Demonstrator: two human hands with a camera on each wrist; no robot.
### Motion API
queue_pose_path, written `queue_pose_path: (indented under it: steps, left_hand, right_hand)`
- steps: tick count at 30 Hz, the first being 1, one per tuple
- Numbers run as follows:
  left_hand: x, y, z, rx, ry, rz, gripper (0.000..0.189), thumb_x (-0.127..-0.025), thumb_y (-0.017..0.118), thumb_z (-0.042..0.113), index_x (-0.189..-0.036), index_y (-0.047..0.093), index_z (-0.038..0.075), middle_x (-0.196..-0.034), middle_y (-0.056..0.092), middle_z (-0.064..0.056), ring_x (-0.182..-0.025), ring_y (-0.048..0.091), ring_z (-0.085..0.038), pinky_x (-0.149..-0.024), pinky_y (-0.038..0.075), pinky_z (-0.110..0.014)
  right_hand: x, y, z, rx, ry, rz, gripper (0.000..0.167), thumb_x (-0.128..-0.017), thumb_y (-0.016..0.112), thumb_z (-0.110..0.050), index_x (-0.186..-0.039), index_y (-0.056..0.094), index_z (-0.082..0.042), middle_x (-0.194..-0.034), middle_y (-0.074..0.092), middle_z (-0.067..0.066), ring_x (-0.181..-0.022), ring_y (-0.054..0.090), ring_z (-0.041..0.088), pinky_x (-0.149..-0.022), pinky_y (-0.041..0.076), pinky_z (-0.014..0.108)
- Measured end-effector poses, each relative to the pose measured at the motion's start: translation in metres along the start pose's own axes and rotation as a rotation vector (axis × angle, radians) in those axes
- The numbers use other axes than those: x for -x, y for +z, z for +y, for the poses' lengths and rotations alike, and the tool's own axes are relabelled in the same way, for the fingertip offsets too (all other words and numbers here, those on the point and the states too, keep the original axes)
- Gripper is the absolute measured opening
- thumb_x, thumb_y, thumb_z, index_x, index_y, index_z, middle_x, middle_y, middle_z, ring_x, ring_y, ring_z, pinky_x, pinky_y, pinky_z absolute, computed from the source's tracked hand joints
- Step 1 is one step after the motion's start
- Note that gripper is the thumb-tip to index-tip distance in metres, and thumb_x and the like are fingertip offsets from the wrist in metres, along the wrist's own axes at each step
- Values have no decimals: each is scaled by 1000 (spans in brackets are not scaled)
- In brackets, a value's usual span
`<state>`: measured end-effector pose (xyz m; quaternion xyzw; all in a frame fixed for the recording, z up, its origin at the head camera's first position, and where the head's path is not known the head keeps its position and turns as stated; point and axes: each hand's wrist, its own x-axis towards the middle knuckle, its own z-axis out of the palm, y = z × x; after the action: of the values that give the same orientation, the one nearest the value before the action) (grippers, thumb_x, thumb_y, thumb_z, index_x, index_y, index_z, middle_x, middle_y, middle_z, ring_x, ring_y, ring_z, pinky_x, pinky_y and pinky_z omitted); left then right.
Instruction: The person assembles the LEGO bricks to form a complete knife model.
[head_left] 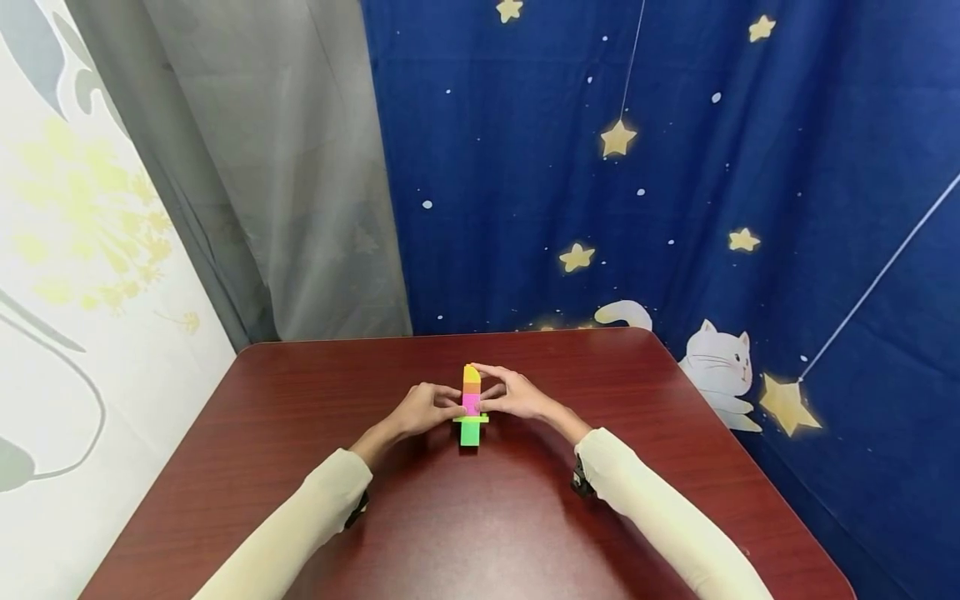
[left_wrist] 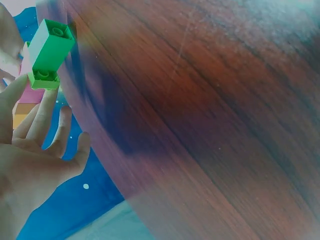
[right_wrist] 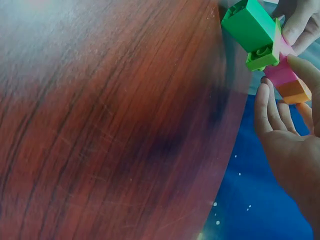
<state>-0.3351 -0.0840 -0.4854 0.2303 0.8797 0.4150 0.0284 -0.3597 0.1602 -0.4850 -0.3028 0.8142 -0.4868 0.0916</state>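
A sword-shaped stack of toy building blocks (head_left: 470, 432) is held between both hands over the far half of the table. Its green block (right_wrist: 252, 27) faces my body, and a lime crosspiece (right_wrist: 263, 59) lies across it. Beyond that come a pink block (head_left: 471, 404), an orange block (right_wrist: 294, 93) and a yellow rounded block (head_left: 472, 375) at the far end. My left hand (head_left: 423, 408) pinches the pink part from the left, thumb close to the crosspiece. From the right, my right hand (head_left: 519, 396) grips it, thumb on the pink block and index finger reaching the yellow tip.
The reddish-brown wooden table (head_left: 450, 525) spreads under both arms, its far edge just beyond the hands. Behind it hang a blue star-patterned curtain (head_left: 510, 167) and a grey curtain (head_left: 330, 208). Dark wrist devices (head_left: 581, 479) sit at the sleeve cuffs.
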Motion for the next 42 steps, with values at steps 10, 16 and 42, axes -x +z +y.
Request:
queue_pose_path:
  steps: [10,16,42]
  left_hand:
    - [-4,-2,-3,2,-19,15,39,-92,81,21,-124,74,1,-101,79,-9,-94,76,-17,-83,59,-36]
    - [-6,-2,-6,6,-34,21,38,-92,81,22,-124,74,2,-102,79,-10,-95,76,-18,-83,59,-36]
    - [-14,2,-14,-47,-82,100,31,-92,81,24,-116,79,5,-105,79,-12,-95,77,-22,-84,60,-39]
  right_hand:
    - [-3,3,1,-32,53,21,76,-94,77,-5,-161,39,-14,-154,49,15,-114,71,26,-86,58,30]
    - [-5,5,4,-56,64,38,73,-94,77,-5,-158,42,-8,-151,53,19,-112,72,28,-88,58,31]
    - [-19,17,15,-215,159,155,69,-94,72,4,-156,42,1,-141,59,27,-106,73,32,-81,61,43]
